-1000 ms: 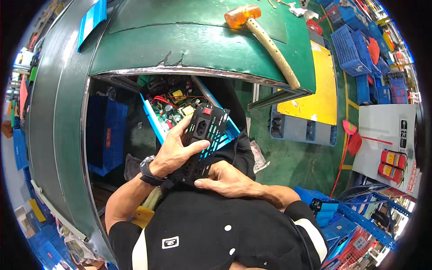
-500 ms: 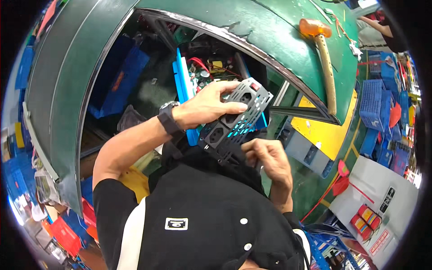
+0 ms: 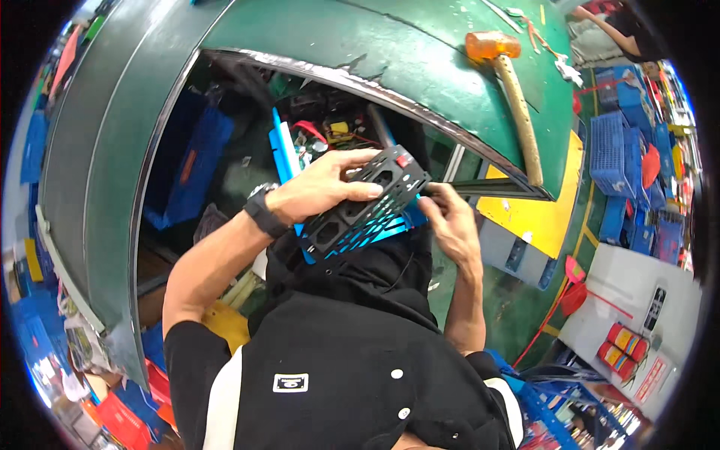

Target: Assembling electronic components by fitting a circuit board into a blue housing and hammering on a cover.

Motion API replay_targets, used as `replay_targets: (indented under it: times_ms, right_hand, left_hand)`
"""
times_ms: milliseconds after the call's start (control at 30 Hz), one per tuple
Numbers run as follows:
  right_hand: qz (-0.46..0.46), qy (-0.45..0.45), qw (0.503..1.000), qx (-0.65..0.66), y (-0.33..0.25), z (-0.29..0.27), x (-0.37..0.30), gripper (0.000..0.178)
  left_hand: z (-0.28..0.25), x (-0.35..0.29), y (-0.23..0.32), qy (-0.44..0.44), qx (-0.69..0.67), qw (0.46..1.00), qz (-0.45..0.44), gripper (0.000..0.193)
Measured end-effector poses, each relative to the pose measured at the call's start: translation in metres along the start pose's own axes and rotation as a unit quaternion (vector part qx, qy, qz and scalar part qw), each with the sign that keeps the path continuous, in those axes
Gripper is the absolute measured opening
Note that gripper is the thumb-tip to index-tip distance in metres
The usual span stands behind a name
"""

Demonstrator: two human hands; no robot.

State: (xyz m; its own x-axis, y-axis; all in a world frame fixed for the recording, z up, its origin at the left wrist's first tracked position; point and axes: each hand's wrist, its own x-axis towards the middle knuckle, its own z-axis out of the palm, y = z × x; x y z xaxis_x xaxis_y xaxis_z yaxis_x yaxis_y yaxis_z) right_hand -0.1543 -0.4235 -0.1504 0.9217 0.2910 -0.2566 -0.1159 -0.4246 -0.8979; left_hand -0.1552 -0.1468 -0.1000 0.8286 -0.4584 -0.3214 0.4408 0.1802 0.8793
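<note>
"So, what's new?"
"My R hand (image 3: 454,229) moved up nearer the black panel (image 3: 367,214), far end; can't tell its grip; my L hand (image 3: 319,186), fingers clamped on panel, over blue casing (image 3: 283,154); prob. sole support."

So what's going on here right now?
The person's left hand grips a black slotted panel with sockets and a red switch, tilted above an open blue casing with wiring and electronic parts inside. The right hand is by the panel's right side; whether it touches anything is unclear. A mallet lies on the green bench.
</note>
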Motion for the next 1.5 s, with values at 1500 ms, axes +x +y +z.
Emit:
replay_targets:
  times_ms: [1500]
  right_hand:
    - [-0.092,0.164,0.972,-0.144,-0.009,-0.038,0.057,0.023]
  left_hand:
    - [0.032,0.08,-0.004,0.104,-0.095,0.987,0.071,0.053]
